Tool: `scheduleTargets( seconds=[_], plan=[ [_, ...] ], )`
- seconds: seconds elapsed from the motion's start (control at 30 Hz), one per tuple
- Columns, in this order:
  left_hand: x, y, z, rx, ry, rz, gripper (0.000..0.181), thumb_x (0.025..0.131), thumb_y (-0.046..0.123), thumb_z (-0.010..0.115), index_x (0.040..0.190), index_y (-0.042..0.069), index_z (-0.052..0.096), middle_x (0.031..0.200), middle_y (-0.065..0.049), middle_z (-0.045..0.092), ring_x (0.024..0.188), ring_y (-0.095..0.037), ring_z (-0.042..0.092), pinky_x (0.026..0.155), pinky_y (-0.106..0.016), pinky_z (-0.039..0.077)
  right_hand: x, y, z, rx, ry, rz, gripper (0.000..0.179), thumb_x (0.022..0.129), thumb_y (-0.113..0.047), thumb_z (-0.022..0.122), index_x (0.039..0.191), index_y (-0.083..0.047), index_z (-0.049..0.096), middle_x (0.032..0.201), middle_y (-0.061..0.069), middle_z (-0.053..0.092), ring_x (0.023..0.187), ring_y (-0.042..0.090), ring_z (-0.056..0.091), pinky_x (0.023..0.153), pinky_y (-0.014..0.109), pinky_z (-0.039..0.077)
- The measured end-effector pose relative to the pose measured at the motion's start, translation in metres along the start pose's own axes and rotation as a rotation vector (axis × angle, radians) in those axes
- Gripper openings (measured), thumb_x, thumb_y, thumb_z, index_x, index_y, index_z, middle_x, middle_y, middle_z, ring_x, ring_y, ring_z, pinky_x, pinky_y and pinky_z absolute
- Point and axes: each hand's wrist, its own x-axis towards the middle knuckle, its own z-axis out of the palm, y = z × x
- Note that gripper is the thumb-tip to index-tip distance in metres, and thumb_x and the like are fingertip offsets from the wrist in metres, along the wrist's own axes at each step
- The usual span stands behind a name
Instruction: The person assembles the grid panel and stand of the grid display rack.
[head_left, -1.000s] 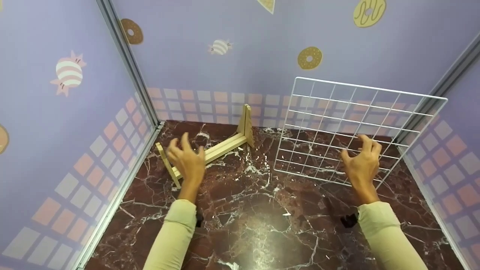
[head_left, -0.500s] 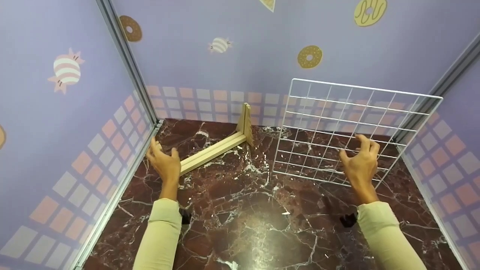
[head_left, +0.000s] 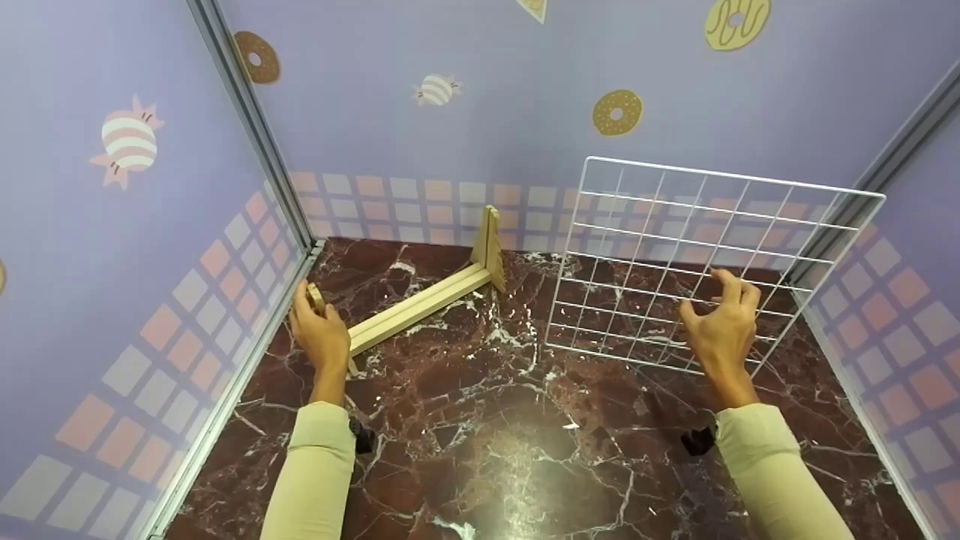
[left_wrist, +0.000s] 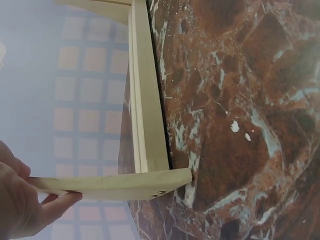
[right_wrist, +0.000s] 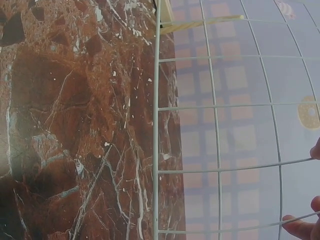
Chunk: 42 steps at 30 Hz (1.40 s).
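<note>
The left hand [head_left: 321,337] pinches the wooden stand [head_left: 420,309] at its near-left end, its length running far and right, while the right hand [head_left: 724,326] grips the white wire grid [head_left: 686,240].

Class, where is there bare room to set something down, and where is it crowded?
Roomiest: the marble surface between left sleeve and right sleeve. A narrower, flecked gap lies between wooden frame and wire grid. Crowded: where the left hand pinches the frame, where the right hand grips the grid.
</note>
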Motion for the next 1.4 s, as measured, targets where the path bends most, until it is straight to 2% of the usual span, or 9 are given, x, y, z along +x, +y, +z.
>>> scheduleTargets(
  seconds=[0.17, 0.67, 0.9, 1.23, 1.4],
  plan=[
    [0.000, -0.002, 0.001, 0.003, 0.005, 0.033, 0.057, 0.094, -0.006, 0.060, 0.147, 0.011, 0.052, 0.145, -0.019, 0.056, 0.134, -0.039, 0.051, 0.117, -0.048, 0.040, 0.000, 0.000, -0.001, -0.005, 0.003, 0.012, 0.059, 0.074, -0.010, 0.082, 0.128, -0.010, 0.059, 0.122, 0.027, 0.052, 0.094, 0.039, 0.068, 0.071, 0.059, 0.052],
    [-0.002, 0.000, 0.003, 0.013, 0.004, 0.025, 0.055, 0.093, -0.006, 0.061, 0.145, 0.010, 0.054, 0.137, -0.024, 0.059, 0.128, -0.042, 0.054, 0.114, -0.049, 0.043, 0.002, 0.001, -0.002, 0.010, 0.009, 0.011, 0.058, 0.075, -0.008, 0.081, 0.128, -0.009, 0.059, 0.122, 0.027, 0.052, 0.095, 0.040, 0.066, 0.075, 0.058, 0.053],
    [-0.003, 0.002, 0.005, 0.021, -0.003, 0.056, 0.054, 0.092, -0.006, 0.063, 0.143, 0.010, 0.056, 0.129, -0.027, 0.061, 0.122, -0.044, 0.057, 0.108, -0.053, 0.046, 0.002, 0.000, -0.002, 0.017, 0.020, 0.012, 0.057, 0.075, -0.007, 0.081, 0.128, -0.008, 0.059, 0.122, 0.026, 0.052, 0.096, 0.040, 0.066, 0.077, 0.058, 0.054],
    [-0.007, 0.004, 0.007, 0.009, -0.093, 0.064, 0.055, 0.092, -0.005, 0.062, 0.144, 0.012, 0.055, 0.133, -0.026, 0.060, 0.124, -0.044, 0.058, 0.108, -0.052, 0.048, 0.003, -0.003, -0.001, 0.023, 0.018, 0.026, 0.057, 0.076, -0.005, 0.081, 0.128, -0.008, 0.058, 0.122, 0.026, 0.052, 0.098, 0.039, 0.067, 0.077, 0.056, 0.054],
    [-0.008, 0.005, 0.011, 0.024, -0.116, 0.083, 0.055, 0.091, -0.004, 0.061, 0.144, 0.012, 0.055, 0.132, -0.026, 0.062, 0.122, -0.043, 0.059, 0.108, -0.052, 0.048, 0.003, -0.005, -0.001, 0.032, 0.023, 0.025, 0.056, 0.076, -0.006, 0.080, 0.128, -0.007, 0.058, 0.122, 0.026, 0.051, 0.098, 0.039, 0.067, 0.078, 0.055, 0.055]
  ],
)
